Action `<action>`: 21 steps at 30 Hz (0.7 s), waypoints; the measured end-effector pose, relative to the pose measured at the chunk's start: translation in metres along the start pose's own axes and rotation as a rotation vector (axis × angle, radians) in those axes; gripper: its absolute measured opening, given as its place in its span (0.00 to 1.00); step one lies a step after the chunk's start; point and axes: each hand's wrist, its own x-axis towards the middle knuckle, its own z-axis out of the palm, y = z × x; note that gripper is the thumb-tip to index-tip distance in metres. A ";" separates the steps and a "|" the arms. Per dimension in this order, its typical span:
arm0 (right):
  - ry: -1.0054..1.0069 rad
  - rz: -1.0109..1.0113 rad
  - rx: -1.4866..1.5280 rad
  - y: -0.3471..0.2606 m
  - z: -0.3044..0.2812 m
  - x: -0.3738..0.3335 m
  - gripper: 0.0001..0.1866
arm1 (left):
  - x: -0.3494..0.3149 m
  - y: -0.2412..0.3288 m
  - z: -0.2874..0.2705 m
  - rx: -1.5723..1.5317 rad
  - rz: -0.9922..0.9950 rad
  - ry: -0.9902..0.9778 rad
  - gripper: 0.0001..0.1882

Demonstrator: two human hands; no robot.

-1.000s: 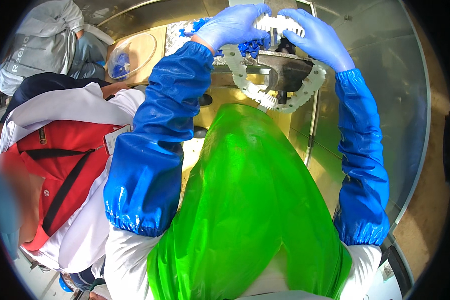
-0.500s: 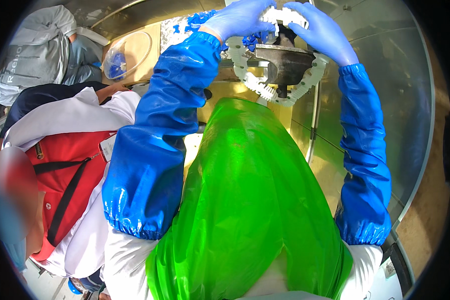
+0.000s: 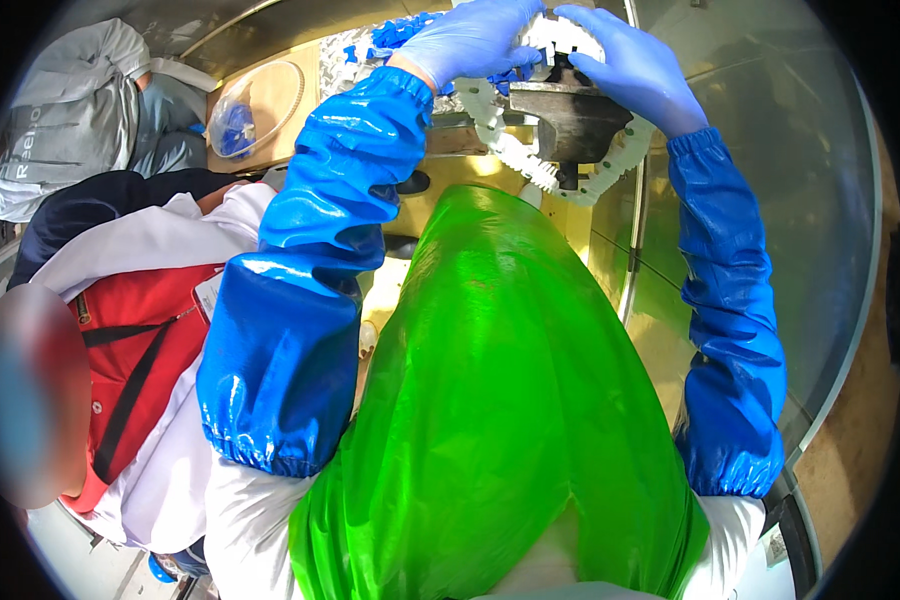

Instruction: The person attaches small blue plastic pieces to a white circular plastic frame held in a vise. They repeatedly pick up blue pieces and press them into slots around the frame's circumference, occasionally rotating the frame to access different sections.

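Observation:
In blue gloves, both my hands are at the top of the head view. My left hand (image 3: 473,42) has its fingers bent round one side of a white segmented plastic strip (image 3: 513,155). Over the strip's other side curl the fingers of my right hand (image 3: 642,72). The strip droops in a loop around a dark metal part (image 3: 575,112), which has a wide flange and a narrow stem below. Some fingertips are hidden behind the white segments.
Blue plastic pieces (image 3: 395,38) lie on the bench beyond my left hand. A clear bag (image 3: 235,128) with something blue inside rests on a board. A co-worker in a red vest (image 3: 155,330) is close at my left. A metal panel (image 3: 780,190) stands at my right.
My hands and the top of the strip have shifted slightly upward in the picture, with the right hand also moving a little left. Both hands keep their grip.

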 end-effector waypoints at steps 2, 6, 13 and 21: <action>0.003 0.021 -0.010 -0.001 0.000 -0.005 0.25 | 0.002 0.004 -0.001 0.069 0.012 -0.034 0.27; -0.010 0.085 0.119 -0.006 0.001 -0.010 0.24 | 0.006 0.017 -0.002 0.132 -0.057 -0.117 0.26; -0.083 -0.048 0.225 0.014 0.007 0.003 0.23 | 0.002 0.033 -0.011 0.120 -0.048 -0.079 0.33; -0.048 -0.180 -0.049 0.034 0.034 0.006 0.31 | -0.008 0.017 0.004 0.106 -0.174 -0.050 0.41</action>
